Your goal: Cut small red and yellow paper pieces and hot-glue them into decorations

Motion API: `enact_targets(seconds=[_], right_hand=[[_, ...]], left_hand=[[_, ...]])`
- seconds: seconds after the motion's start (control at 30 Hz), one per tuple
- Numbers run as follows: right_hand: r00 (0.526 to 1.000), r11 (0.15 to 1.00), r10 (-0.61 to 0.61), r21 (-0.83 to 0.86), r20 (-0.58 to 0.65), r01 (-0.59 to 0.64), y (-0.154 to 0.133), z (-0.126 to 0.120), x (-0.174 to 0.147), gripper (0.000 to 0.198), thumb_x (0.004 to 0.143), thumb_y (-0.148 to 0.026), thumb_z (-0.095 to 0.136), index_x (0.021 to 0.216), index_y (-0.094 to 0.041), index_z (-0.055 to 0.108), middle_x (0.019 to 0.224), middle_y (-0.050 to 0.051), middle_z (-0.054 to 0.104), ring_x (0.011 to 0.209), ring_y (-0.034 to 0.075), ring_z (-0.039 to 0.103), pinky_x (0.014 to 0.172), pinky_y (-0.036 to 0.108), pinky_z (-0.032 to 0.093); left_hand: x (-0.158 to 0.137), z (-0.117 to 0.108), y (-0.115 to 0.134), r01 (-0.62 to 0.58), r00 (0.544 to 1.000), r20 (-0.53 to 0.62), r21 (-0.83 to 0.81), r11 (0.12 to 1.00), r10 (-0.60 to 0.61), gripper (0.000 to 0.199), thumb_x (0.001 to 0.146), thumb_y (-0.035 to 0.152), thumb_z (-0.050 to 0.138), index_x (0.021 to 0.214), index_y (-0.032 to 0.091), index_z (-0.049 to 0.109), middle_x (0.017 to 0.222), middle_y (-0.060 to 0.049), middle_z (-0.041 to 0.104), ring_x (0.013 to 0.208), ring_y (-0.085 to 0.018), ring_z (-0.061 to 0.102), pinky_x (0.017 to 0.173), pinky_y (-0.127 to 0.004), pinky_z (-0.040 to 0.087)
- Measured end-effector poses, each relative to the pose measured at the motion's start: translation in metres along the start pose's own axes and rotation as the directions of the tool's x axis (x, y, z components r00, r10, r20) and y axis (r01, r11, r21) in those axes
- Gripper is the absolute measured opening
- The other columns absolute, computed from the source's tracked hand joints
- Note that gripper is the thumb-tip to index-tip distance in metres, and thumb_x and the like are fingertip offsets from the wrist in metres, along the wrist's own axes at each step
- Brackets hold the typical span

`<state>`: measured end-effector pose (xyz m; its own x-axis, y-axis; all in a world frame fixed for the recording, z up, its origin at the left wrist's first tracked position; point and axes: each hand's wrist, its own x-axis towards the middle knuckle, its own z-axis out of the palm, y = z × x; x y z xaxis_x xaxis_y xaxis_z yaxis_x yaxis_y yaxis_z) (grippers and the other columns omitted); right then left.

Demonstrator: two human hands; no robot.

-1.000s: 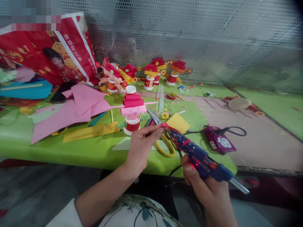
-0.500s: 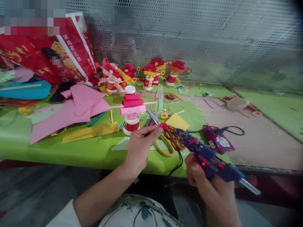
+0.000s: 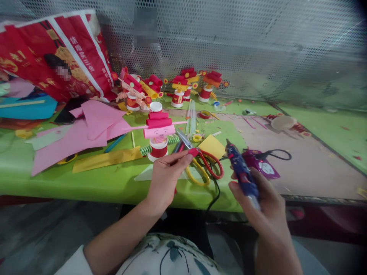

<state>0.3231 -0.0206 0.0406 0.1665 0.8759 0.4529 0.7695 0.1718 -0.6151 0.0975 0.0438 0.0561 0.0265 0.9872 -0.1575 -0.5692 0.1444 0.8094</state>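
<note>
Left hand (image 3: 164, 177) pinching a small bright-pink-red piece (image 3: 193, 152) at thumb and fingertips, over metal scissors with red and yellow handles (image 3: 213, 156). Right hand (image 3: 266, 204) wrapped round a dark-blue glue gun (image 3: 240, 168), nozzle pointing away, apart from the piece. Pink-and-red rolled figure (image 3: 159, 132) upright on green tabletop (image 3: 100, 183), just beyond left hand.

Two hands, left hand (image 3: 164, 173) and right hand (image 3: 265, 198), are holding one pink-red piece (image 3: 193, 152) and one glue gun (image 3: 240, 167), respectively. One pair of scissors (image 3: 188, 143), one pink-headed figure (image 3: 158, 132), one purple box (image 3: 267, 169), one yellow square sheet (image 3: 212, 146) and one red bag (image 3: 31, 57) are occupying the surface (image 3: 94, 188); at least four further figures (image 3: 205, 94) are standing at the rear.
</note>
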Motion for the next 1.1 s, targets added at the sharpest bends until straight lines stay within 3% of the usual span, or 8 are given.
enact_targets(seconds=[0.1, 0.27, 0.37, 0.6, 0.93, 1.1], right_hand=[[0.983, 0.966, -0.114, -0.214, 0.144, 0.144, 0.02, 0.001, 0.017, 0.044, 0.093, -0.042, 0.058, 0.129, -0.017, 0.064, 0.117, 0.015, 0.07, 0.102, 0.036, 0.071, 0.083, 0.046, 0.057], [0.965, 0.913, -0.03, -0.386, 0.261, 0.133, 0.047, 0.003, 0.035, 0.052, 0.087, -0.036, 0.057, 0.135, -0.016, 0.06, 0.118, 0.015, 0.068, 0.101, 0.037, 0.071, 0.078, 0.048, 0.057], [0.955, 0.9, -0.032, -0.407, 0.295, 0.155, 0.056, 0.002, 0.041, 0.05, 0.086, -0.035, 0.058, 0.133, -0.016, 0.062, 0.118, 0.015, 0.068, 0.104, 0.038, 0.07, 0.081, 0.049, 0.057], [0.964, 0.847, -0.014, -0.509, 0.265, 0.152, 0.049, 0.008, 0.038, 0.058, 0.093, -0.043, 0.055, 0.142, -0.011, 0.06, 0.121, 0.02, 0.064, 0.1, 0.039, 0.071, 0.08, 0.051, 0.058], [0.985, 0.909, -0.056, -0.399, 0.164, 0.118, 0.034, 0.014, 0.027, 0.055, 0.094, -0.044, 0.055, 0.137, -0.011, 0.063, 0.118, 0.019, 0.062, 0.105, 0.039, 0.067, 0.083, 0.052, 0.058], [0.976, 0.948, -0.131, -0.265, 0.172, 0.173, 0.027, 0.009, 0.026, 0.046, 0.097, -0.041, 0.057, 0.135, -0.015, 0.062, 0.116, 0.016, 0.062, 0.102, 0.033, 0.067, 0.085, 0.048, 0.059]], left_hand=[[-0.003, -0.003, 0.0, -0.029, 1.0, 0.011, 0.051, 0.998, 0.028, 0.024, 0.073, 0.034, 0.092, 0.093, 0.024, 0.088, 0.066, 0.001, 0.07, 0.055, -0.006, 0.04, 0.058, -0.023, 0.037], [-0.004, -0.005, 0.0, -0.027, 0.999, 0.02, 0.051, 0.998, 0.026, 0.03, 0.071, 0.031, 0.094, 0.098, 0.021, 0.085, 0.08, -0.002, 0.076, 0.066, -0.008, 0.056, 0.062, -0.021, 0.045], [-0.003, -0.006, 0.0, -0.019, 1.0, 0.015, -0.025, 1.0, 0.019, 0.039, 0.07, 0.025, 0.094, 0.104, 0.02, 0.077, 0.086, -0.002, 0.078, 0.08, -0.012, 0.067, 0.074, -0.024, 0.052], [-0.008, -0.005, -0.002, 0.021, 1.0, 0.011, -0.024, 0.999, -0.021, 0.05, 0.075, 0.02, 0.091, 0.113, 0.022, 0.057, 0.082, 0.001, 0.077, 0.079, -0.01, 0.069, 0.073, -0.022, 0.05], [-0.007, -0.008, -0.008, 0.03, 0.999, 0.019, -0.005, 1.0, -0.03, 0.048, 0.076, 0.02, 0.09, 0.11, 0.021, 0.056, 0.082, 0.002, 0.077, 0.075, -0.009, 0.067, 0.071, -0.021, 0.047], [-0.007, -0.01, -0.009, 0.024, 1.0, 0.017, 0.001, 1.0, -0.024, 0.048, 0.075, 0.021, 0.091, 0.11, 0.021, 0.057, 0.082, 0.001, 0.077, 0.076, -0.01, 0.068, 0.069, -0.022, 0.046]])
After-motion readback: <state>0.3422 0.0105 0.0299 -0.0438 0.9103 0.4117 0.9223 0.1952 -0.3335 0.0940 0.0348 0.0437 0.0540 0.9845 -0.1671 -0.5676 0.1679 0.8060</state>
